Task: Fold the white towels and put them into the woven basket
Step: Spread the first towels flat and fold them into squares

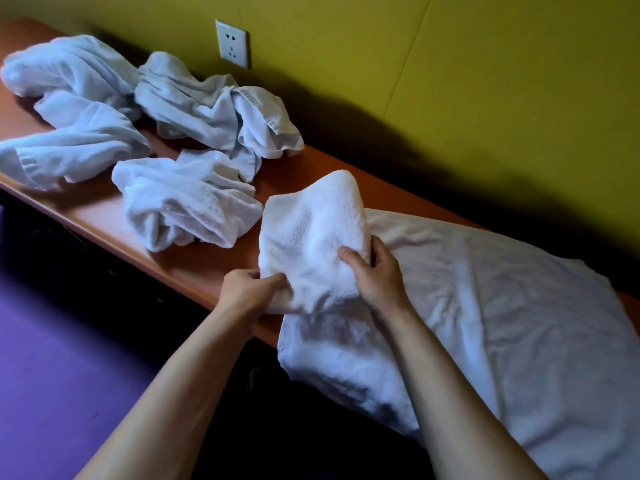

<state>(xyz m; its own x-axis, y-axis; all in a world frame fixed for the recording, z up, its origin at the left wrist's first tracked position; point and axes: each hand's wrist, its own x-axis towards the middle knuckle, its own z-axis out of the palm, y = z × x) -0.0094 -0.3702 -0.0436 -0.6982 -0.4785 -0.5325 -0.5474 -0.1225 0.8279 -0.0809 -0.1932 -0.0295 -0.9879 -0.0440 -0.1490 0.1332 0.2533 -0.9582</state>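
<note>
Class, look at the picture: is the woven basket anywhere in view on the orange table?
No. The orange table holds only crumpled white towels, a spread white cloth and the towel held by both hands; no basket shows.

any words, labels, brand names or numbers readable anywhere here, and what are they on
None: no readable text shows anywhere in this view.
The wall socket has slots only, with no marking that can be made out.
The towel held by the left hand and right hand shows no tag or print.
The crumpled towels on the table and the spread sheet are plain too.
</note>
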